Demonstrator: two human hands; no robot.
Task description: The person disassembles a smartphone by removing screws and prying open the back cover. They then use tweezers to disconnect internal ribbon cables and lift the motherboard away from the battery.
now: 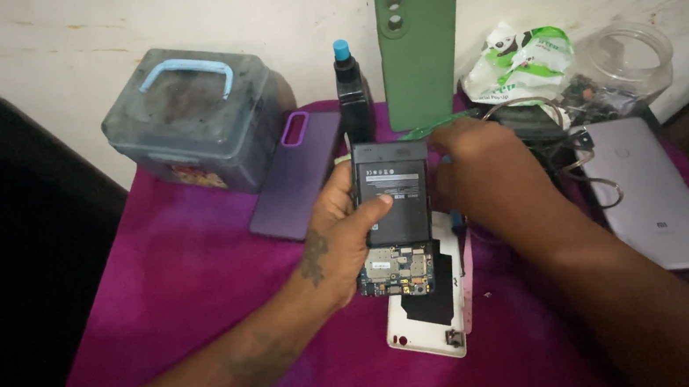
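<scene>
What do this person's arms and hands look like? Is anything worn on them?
Both arms are bare to the picture's edge: no sleeves, gloves, watch or rings show. The left hand carries a small dark tattoo on its back, near the wrist, and the left forearm bears a fainter, blurred dark marking. The right hand shows no markings.

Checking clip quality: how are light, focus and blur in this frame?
Head view: dim, soft light; the left hand and opened phone are fairly sharp, the right hand is slightly smeared, the near forearms blur, and the left edge falls into black shadow.
</scene>
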